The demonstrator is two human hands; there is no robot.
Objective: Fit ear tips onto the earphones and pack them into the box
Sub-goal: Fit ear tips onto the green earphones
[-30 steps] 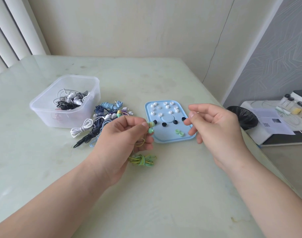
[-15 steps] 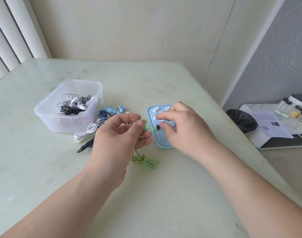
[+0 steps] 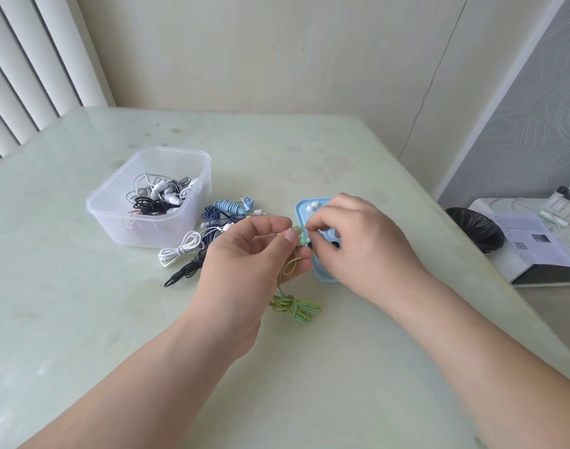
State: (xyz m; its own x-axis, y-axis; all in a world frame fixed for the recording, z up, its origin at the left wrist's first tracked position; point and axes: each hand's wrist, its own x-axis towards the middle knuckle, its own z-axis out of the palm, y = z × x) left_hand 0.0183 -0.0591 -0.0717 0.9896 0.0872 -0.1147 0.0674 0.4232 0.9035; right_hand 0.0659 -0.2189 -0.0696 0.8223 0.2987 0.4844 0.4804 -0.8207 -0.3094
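Observation:
My left hand [image 3: 244, 264] pinches a green earbud [image 3: 303, 240] of the green earphones, whose bundled cable [image 3: 295, 306] hangs down to the table. My right hand [image 3: 358, 244] is closed at the bud's tip with its fingertips pinched; what they hold is hidden. It covers most of the blue tray [image 3: 303, 210] of ear tips; a white tip [image 3: 310, 207] and a black tip [image 3: 334, 244] show. A clear plastic box [image 3: 154, 196] at the left holds white and black earphones. More bundled earphones [image 3: 212, 228] lie between the box and the tray.
A black earphone bundle [image 3: 184, 274] and a white one [image 3: 180, 251] lie in front of the box. The table's right edge runs close to the tray. Beyond it stand a black bin [image 3: 474, 228] and a low white unit with papers [image 3: 529, 241].
My right hand moved left from above the tray's right side to the earbud held by my left hand, and its fingertips closed at the bud's tip. The left hand stayed nearly still.

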